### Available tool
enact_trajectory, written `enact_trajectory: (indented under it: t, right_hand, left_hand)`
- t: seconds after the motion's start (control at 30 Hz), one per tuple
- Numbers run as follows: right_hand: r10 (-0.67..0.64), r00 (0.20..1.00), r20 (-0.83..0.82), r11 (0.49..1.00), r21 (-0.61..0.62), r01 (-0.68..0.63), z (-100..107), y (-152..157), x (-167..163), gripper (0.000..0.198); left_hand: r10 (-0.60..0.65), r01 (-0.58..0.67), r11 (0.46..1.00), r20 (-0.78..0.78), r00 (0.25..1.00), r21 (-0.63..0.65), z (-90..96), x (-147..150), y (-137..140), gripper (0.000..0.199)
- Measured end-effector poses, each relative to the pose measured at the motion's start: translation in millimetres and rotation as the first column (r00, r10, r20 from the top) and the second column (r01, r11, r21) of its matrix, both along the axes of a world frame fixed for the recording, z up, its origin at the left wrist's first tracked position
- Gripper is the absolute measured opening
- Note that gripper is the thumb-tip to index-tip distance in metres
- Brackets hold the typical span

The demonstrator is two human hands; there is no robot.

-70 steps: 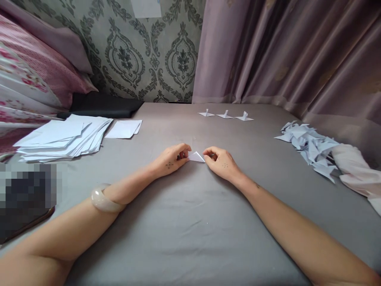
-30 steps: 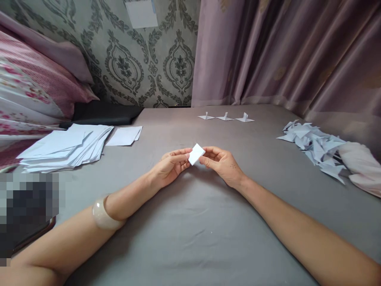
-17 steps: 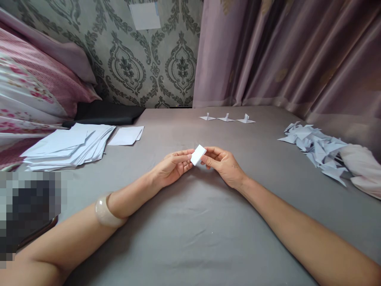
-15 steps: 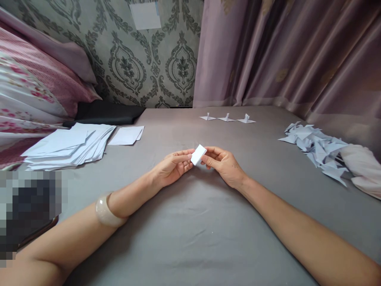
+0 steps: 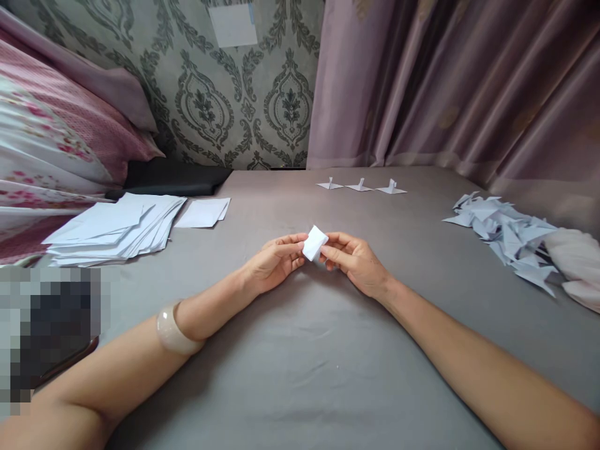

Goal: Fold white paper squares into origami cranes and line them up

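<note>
Between my two hands is a small white folded paper (image 5: 315,243), tilted and held a little above the grey cloth (image 5: 300,350). My left hand (image 5: 276,262) pinches its left edge between thumb and fingers. On the opposite side, my right hand (image 5: 354,259) grips the paper with thumb and forefinger, the other fingers curled beneath. The paper's underside is hidden from me. A pale bangle (image 5: 175,331) circles my left forearm.
To the left lie a stack of white paper sheets (image 5: 112,231) and a few smaller sheets (image 5: 201,213). Three folded paper pieces (image 5: 361,185) stand in a row at the back. A heap of folded papers (image 5: 504,234) lies at right, beside a pale cloth (image 5: 574,262). Behind the sheets is a black item (image 5: 173,179).
The folded paper has turned slightly and its top looks a bit wider, opened a little at the edge. Both hands keep their hold. The whole view has shifted slightly.
</note>
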State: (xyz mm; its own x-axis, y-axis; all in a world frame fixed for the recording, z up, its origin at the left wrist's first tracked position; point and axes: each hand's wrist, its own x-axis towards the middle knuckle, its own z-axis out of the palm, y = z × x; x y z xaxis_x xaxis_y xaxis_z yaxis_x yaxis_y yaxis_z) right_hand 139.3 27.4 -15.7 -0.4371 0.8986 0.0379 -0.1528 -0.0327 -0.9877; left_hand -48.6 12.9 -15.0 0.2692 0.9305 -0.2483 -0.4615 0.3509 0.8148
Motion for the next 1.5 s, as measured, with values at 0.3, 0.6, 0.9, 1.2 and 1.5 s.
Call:
enact_trajectory:
  t: [0.3,0.6,0.9,1.2,1.5]
  right_hand:
    - [-0.094,0.99,0.104,0.993,-0.068,0.101,3,0,-5,0.025]
    - [-0.243,0.941,0.237,0.97,0.084,0.23,-8,0,-10,0.032]
    - [-0.284,0.941,0.183,0.954,0.157,0.257,-10,-2,-15,0.042]
    - [-0.296,0.936,0.19,0.919,0.323,0.225,-11,-5,-14,0.043]
    - [-0.4,0.886,0.234,0.779,0.597,0.194,-3,-11,-10,0.025]
  left_hand:
    - [0.089,-0.041,0.973,-0.208,0.974,0.226,-4.6,6,-6,0.018]
    - [0.152,0.119,0.866,-0.483,0.862,0.486,-2.3,16,-20,0.053]
    - [0.349,-0.152,0.876,-0.384,0.855,0.458,-3.6,14,-14,0.023]
    - [0.389,-0.194,0.857,-0.352,0.851,0.477,-5.4,13,-12,0.016]
    - [0.331,-0.298,0.932,-0.146,0.932,0.206,0.5,4,-4,0.024]
